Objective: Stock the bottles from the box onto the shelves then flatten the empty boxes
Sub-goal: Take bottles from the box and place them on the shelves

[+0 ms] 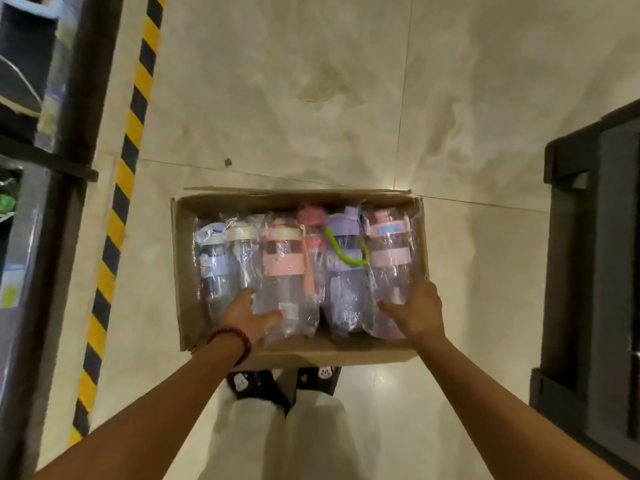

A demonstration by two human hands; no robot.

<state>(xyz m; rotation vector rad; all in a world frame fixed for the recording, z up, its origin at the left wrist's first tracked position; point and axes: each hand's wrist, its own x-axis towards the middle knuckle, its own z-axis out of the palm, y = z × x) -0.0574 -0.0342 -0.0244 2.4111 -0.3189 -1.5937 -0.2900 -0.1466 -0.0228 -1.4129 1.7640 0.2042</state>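
Feet (282,384) in dark shoes stand nearest you, toes touching the near wall of the box (183,271). Your two bare forearms reach forward over them into the open carton, which rests on the pale tiled floor (311,98).

Left hand (247,315), with a dark bead bracelet (235,342) at the wrist, lies on the near end of the pink-banded bottle (282,271); fingers are spread, thumb out to the right, not closed around anything. Right hand (417,311) rests on the near end of the rightmost bottle (389,258), thumb out to the left, fingers loosely spread; whether they curl around it cannot be told.

Bottles (304,265) lie side by side in clear plastic wrap, caps pointing far, filling the box wall to wall. A purple bottle (343,282) with a green strap (341,252) lies between your hands.

Left of the box, a yellow-and-black stripe (119,209) runs along the floor beside the dark shelves (38,161). A second dark frame (595,271) stands well apart at the right.
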